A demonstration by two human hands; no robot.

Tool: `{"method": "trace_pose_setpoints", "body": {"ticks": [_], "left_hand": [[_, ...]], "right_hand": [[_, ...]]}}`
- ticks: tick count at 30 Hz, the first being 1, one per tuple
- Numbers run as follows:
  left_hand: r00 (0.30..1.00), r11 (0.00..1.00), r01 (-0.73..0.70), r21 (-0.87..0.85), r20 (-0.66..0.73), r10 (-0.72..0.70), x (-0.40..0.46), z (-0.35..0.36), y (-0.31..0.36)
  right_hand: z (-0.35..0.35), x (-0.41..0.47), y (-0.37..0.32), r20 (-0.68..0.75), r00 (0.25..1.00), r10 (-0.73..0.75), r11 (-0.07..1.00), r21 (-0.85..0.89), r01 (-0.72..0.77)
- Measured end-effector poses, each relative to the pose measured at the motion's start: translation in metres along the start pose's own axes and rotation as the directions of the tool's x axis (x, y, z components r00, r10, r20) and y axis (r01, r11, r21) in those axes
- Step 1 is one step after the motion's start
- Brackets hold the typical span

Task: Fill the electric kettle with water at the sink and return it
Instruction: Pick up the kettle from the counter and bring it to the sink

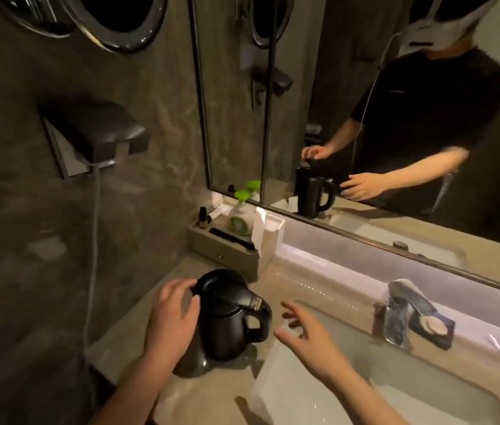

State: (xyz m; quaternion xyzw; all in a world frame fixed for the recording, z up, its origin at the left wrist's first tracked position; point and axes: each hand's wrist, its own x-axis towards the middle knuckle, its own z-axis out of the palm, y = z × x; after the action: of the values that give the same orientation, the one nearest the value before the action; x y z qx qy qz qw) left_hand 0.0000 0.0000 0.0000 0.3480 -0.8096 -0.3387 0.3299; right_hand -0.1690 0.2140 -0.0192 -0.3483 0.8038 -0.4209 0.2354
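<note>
A black electric kettle point(227, 320) stands upright on its round black base point(190, 365) on the beige counter, left of the white sink point(349, 378). Its lid is down and its handle points right. My left hand point(172, 314) rests against the kettle's left side, fingertips at the spout end of the lid. Just right of the handle, my right hand point(307, 335) hovers with fingers spread, touching nothing. The chrome tap point(408, 305) stands behind the sink.
A grey tray point(227, 250) with a green-capped soap bottle point(239, 216), small dark bottle and tissue box sits at the back. A cord point(94, 240) runs from the wall socket down to the counter. A dark soap dish point(435, 328) sits by the tap. The mirror point(365, 87) reflects a person.
</note>
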Motion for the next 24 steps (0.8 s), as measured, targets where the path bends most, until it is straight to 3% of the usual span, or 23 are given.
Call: {"method": "trace_pose_setpoints", "body": {"ticks": [1,3,9,15,19,24], "left_hand": [[0.994,0.986,0.095,0.135,0.034,-0.101,-0.025,-0.026,-0.044],[0.997,0.988,0.051,0.147,0.043,-0.058,-0.019,-0.009,-0.043],[0.992,0.971,0.045,0.234,0.101,-0.071,-0.006,0.007,-0.038],[0.985,0.981,0.059,0.185,0.148,-0.087,-0.003,0.008,-0.038],[0.975,0.990,0.101,0.103,0.187,-0.119,0.011,0.002,-0.023],[0.987,1.000,0.017,-0.004,0.158,-0.016,0.027,0.002,0.006]], "right_hand": [[0.066,0.007,-0.006,0.150,0.988,0.025,1.000,0.011,-0.027],[0.070,0.017,-0.013,0.136,0.990,-0.034,0.997,0.070,0.024],[0.072,0.049,-0.007,0.223,0.974,0.046,0.969,0.228,-0.098],[0.093,0.048,-0.005,0.082,0.996,0.035,0.913,0.403,-0.065],[0.089,0.048,-0.023,-0.017,1.000,0.015,0.916,0.401,-0.007],[0.054,0.040,-0.045,-0.147,0.988,-0.055,0.933,0.345,0.103]]}}
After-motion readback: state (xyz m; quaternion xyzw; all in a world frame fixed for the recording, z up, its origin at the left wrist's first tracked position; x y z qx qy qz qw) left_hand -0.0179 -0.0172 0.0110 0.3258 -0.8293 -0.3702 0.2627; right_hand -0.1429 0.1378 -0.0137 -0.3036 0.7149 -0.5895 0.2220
